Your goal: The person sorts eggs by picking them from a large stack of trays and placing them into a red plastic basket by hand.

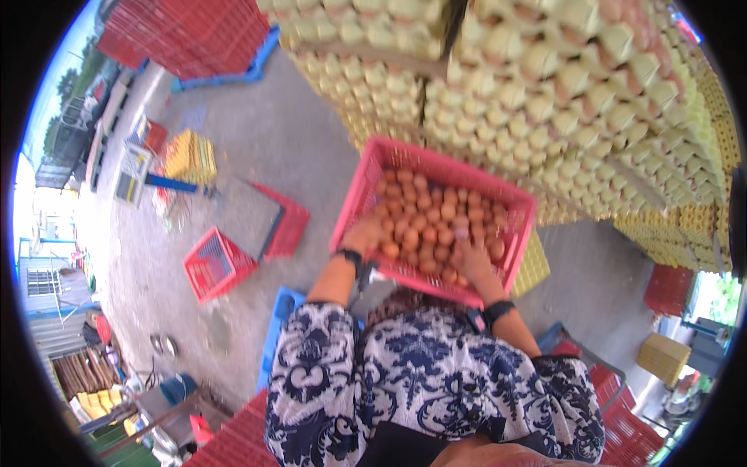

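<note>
A pink plastic crate (435, 284) lies before me, loosely filled with many brown eggs (429, 233). My left hand (367, 233) reaches over the crate's left side and touches the eggs there. Its fingertips blend into the eggs, so whether it grips one is unclear. On the right, my right hand (474, 260) is down among the eggs, fingers pointing away from me. Blur hides whether an egg is between those fingers. Dark bands circle both wrists.
Tall stacks of pale egg trays (525, 117) rise right behind the crate. Red crates (187, 35) stand on a blue pallet at upper left. A platform scale (245, 216) and a smaller pink basket (216, 265) are on the concrete floor to the left.
</note>
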Available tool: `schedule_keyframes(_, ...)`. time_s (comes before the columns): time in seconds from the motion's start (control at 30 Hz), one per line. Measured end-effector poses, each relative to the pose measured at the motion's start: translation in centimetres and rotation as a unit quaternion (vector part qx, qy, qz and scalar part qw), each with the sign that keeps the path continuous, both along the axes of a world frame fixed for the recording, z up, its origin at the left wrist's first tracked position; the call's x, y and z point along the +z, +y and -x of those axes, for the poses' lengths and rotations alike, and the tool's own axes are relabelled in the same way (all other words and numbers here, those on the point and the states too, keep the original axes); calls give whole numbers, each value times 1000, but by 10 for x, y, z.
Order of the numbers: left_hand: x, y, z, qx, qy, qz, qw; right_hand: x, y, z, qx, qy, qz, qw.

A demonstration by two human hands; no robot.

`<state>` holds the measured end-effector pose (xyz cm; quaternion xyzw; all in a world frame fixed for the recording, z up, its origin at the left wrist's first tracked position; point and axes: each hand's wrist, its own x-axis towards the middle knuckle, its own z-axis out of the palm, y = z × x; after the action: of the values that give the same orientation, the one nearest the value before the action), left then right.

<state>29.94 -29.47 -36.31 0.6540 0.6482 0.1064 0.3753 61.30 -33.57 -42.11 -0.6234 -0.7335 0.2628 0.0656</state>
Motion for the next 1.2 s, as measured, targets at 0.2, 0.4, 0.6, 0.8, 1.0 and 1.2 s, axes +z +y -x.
schedule_keyframes(0.2, 66, 6, 26, 91, -176, 6, 980, 108, 21, 15, 169, 1, 40, 985)
schedule_keyframes(0.4, 165, -10, 42, 124, -130, -151, 972, 375, 64, 15, 188, 627, -108, 748)
schedule_keyframes(0.6, 161, -30, 49, 101, -163, -136, 972, 483, 51, 36, 257, 582, -475, 607)
schedule_keyframes(0.8, 157, -12, 100, 46, -214, -82, 972, 493, 65, 91, 241, 539, -532, 607)
schedule_keyframes(1.0, 141, 32, 200, -47, -145, -158, 976, 534, 75, 110, 202, 490, -607, 592)
schedule_keyframes(1.2, 131, -5, 258, 7, -158, -138, 978, 608, 17, 100, 187, 468, -699, 508)
